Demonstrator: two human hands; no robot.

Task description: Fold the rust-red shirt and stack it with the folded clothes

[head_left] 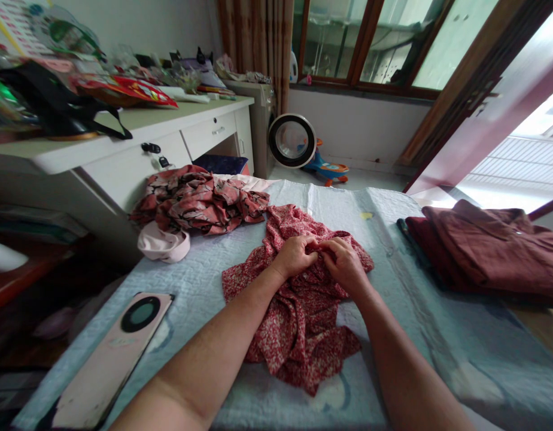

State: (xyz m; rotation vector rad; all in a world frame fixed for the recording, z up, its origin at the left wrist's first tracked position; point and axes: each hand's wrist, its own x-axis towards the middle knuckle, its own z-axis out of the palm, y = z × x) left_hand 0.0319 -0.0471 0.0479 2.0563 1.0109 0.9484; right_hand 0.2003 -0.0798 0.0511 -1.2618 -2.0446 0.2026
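A red garment with a small pale floral print (pixel 298 323) lies crumpled on the light blue bed cover (pixel 191 323). My left hand (pixel 297 254) and my right hand (pixel 342 260) meet over its upper middle, fingertips close together. Both hands are closed in a pinch on the garment's cloth. The exact bit between the fingertips is too small to make out. Just beyond, to the left, sits a heap of pink-red patterned cloth (pixel 204 200), with a pale pink band of cloth (pixel 164 242) beside it.
Folded dark red clothes (pixel 496 245) are stacked at the right. A phone (pixel 115 353) lies at the front left. A white desk (pixel 169 126) cluttered with things runs along the left. Beyond the bed are a machine's open round door (pixel 292 140) and a blue ride-on toy (pixel 328 167).
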